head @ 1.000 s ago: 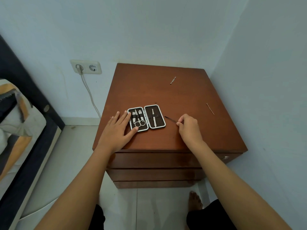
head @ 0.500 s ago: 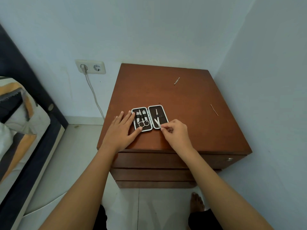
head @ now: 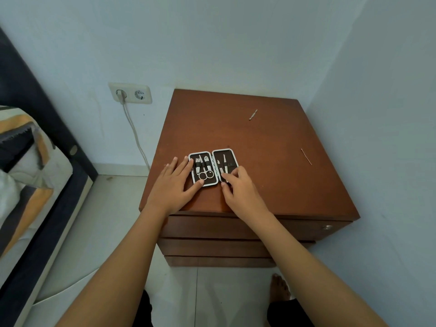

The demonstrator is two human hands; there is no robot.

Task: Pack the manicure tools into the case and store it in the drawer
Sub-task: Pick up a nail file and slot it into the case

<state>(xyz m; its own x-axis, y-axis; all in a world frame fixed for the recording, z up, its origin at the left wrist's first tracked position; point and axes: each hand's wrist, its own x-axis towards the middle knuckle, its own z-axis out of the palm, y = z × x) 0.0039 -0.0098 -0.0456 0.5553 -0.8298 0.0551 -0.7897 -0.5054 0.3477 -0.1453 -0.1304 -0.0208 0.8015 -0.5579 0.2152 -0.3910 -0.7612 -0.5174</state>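
The manicure case [head: 230, 154] lies open near the front of the brown nightstand top [head: 259, 142]. Its left half holds small scissors [head: 205, 174] and other tools. My left hand [head: 173, 187] lies flat with spread fingers, pressing on the case's left edge. My right hand [head: 238, 187] covers the lower right half of the case, its fingertips pinched on a thin metal tool [head: 220, 168] that lies in that half. Two loose tools stay on the top: a small silver one [head: 253, 114] at the back and a thin stick [head: 306, 156] at the right.
The nightstand has three shut drawers; the top drawer front [head: 247, 228] carries a metal knob [head: 328, 227]. Walls close in behind and on the right. A socket with a plugged cable [head: 129, 93] sits at the left wall, a bed [head: 30, 175] further left. My foot [head: 279, 289] is on the floor below.
My right hand picked a thin tool off the nightstand right of the case, carried it left and now presses it into the case's right half. My left hand stayed on the case.
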